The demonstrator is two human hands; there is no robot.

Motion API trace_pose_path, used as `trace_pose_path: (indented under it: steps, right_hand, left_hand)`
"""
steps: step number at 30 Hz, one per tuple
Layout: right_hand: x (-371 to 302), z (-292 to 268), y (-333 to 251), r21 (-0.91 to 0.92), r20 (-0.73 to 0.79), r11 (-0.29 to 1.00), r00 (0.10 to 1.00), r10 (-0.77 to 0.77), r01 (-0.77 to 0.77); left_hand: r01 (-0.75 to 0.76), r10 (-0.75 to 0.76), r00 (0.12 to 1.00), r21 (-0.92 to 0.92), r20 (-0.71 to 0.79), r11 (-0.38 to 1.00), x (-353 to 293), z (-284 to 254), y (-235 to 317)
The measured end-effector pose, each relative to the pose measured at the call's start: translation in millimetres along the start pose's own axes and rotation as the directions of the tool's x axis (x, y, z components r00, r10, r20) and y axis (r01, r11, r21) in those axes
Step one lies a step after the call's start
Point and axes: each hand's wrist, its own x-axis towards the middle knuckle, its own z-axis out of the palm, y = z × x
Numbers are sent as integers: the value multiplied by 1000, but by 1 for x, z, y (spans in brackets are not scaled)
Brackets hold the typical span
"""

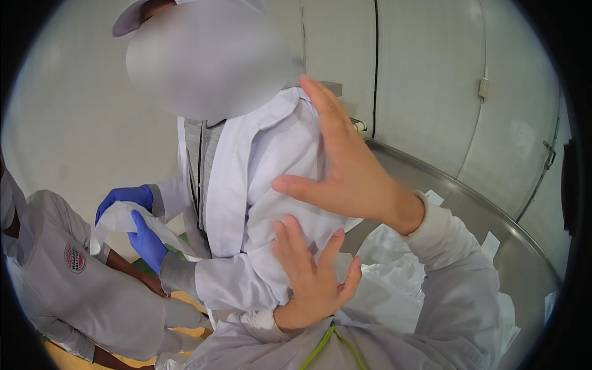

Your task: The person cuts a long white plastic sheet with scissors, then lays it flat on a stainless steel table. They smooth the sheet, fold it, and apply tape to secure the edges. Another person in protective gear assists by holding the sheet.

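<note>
My right hand [348,169] is raised with its fingers stretched out and its thumb apart. Lower down, my left hand [314,280] is spread open, and nothing is in either palm. Both are in front of the white coat [277,160] of a co-worker standing close by; whether they touch the cloth I cannot tell. That co-worker's blue-gloved hands [147,237] hold a thin white sheet or bag [114,219].
At the right stands a large metal bin or table with a raised rim [444,182], with clear plastic bags [388,259] and white papers in it. Another person in a pale smock [92,277] is at the lower left. A pale panelled wall [425,80] closes the back.
</note>
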Motion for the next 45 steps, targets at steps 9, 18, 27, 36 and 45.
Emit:
trace_pose_path:
  steps: [9, 18, 27, 36, 45]
  right_hand:
    - [-12, -14, 31, -13, 43, 992, 991, 126, -125]
    - [-25, -32, 50, 12, 95, 967, 963, 251, -254]
    - [-36, -35, 53, 87, 141, 915, 914, 380, -394]
    - [-81, -74, 48, 35, -29, 892, 892, 451, -450]
    - [-267, -244, 103, -168, -328, 198, 244, 912, -966]
  left_hand:
    - [6, 5, 996, -114, 92, 994, 5, 32, 10]
    - [-24, 50, 986, -164, 158, 986, 5, 53, 17]
    - [-20, 54, 976, -161, 210, 987, 0, 62, 12]
    - [-22, 27, 983, -27, 183, 999, -4, 69, 10]
    - [-151, 60, 965, -357, -254, 922, -14, 110, 34]
